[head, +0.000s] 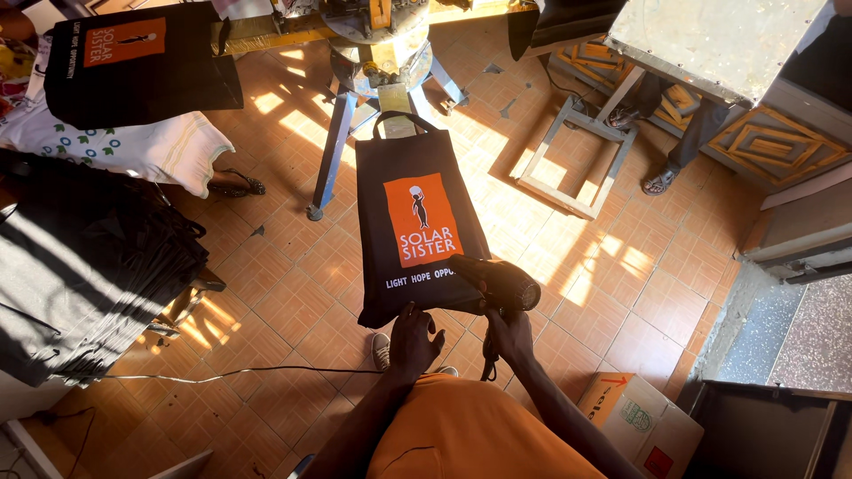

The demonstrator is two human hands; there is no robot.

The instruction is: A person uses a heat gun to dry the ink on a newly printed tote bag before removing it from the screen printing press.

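Just beyond our left fingers [417,330] we see an orange rectangular label [422,220] with white lettering and a small dark figure, printed on a black bag. A second orange label [123,41] sits far up and left. Right of our right fingers [506,326], low down, stands a brown cardboard box [641,424] bearing green and red stickers.

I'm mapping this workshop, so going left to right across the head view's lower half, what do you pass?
Stack of black bags → left hand → right hand gripping the black hair dryer → cardboard box.
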